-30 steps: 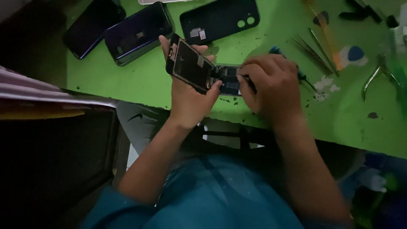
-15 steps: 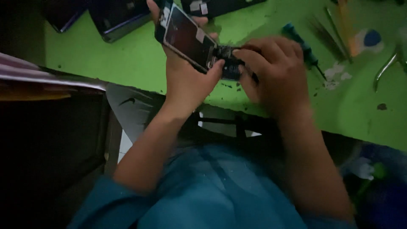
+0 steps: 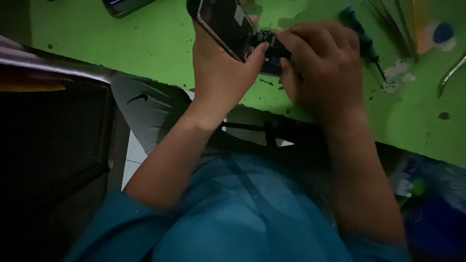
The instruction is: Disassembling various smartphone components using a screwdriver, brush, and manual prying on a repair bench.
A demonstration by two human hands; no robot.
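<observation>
My left hand (image 3: pixel 221 73) grips a phone screen panel (image 3: pixel 225 26), lifted and tilted above the green table (image 3: pixel 145 43). The panel hinges off a dark opened phone body (image 3: pixel 272 58) lying flat at the table's near edge. My right hand (image 3: pixel 320 63) curls over that body, its fingertips pressed on it beside the panel. Whether the right fingers pinch a small tool is hidden.
A blue-handled screwdriver (image 3: pixel 361 41) lies just right of my right hand. Tweezers (image 3: pixel 393 26) and pliers (image 3: pixel 451 73) lie further right. A dark phone (image 3: pixel 126 6) is at the top edge. A stack of papers (image 3: pixel 43 63) juts out at left.
The view has dropped toward my lap, so the table and phones slid up the frame. My hands stay on the screen panel and phone body, the panel tilted slightly more.
</observation>
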